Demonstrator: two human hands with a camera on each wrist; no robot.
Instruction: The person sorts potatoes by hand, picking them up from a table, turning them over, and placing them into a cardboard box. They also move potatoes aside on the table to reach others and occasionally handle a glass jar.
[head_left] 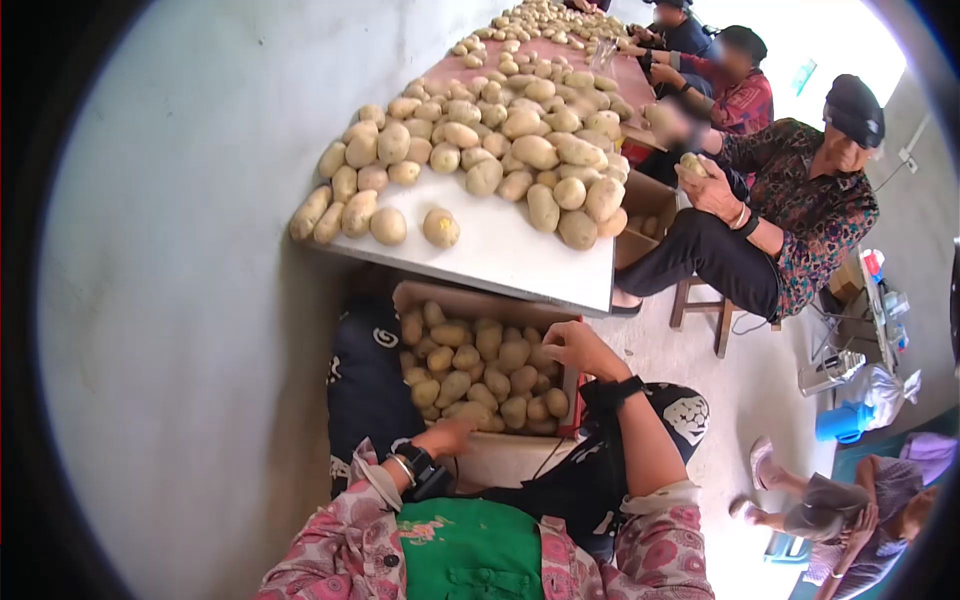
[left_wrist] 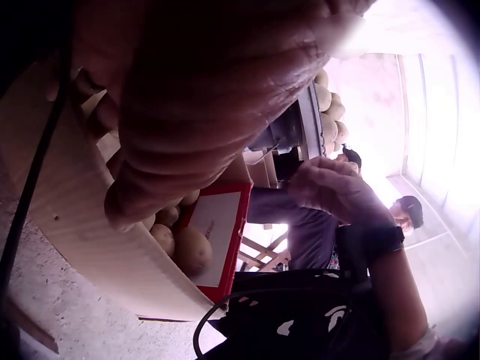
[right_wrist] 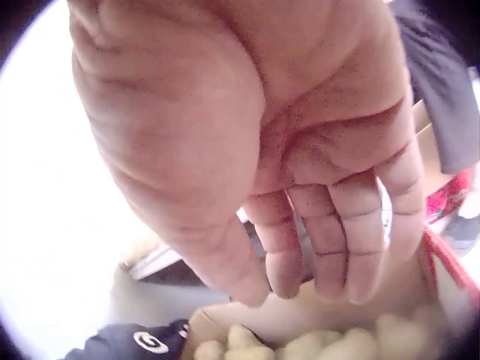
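Observation:
A cardboard box (head_left: 455, 447) full of potatoes (head_left: 466, 357) stands between the person's legs. The left hand (head_left: 448, 437) is blurred at the box's near edge, close to a potato (head_left: 470, 413); whether its fingers grip that potato cannot be told. Seen from the left wrist, the left hand (left_wrist: 202, 105) reaches over the box wall (left_wrist: 97, 217), its fingers partly hidden. Above the box's right side, the right hand (head_left: 588, 350) is raised with nothing in it. In the right wrist view the right hand (right_wrist: 262, 142) has relaxed, slightly bent fingers, with potatoes (right_wrist: 352, 345) below.
A white-topped table (head_left: 480, 245) beyond the box bears a large heap of potatoes (head_left: 520, 120). A seated person (head_left: 800, 190) at its right side holds a potato, with others farther back. Another person (head_left: 870, 510) sits at lower right. A wall (head_left: 180, 250) runs along the left.

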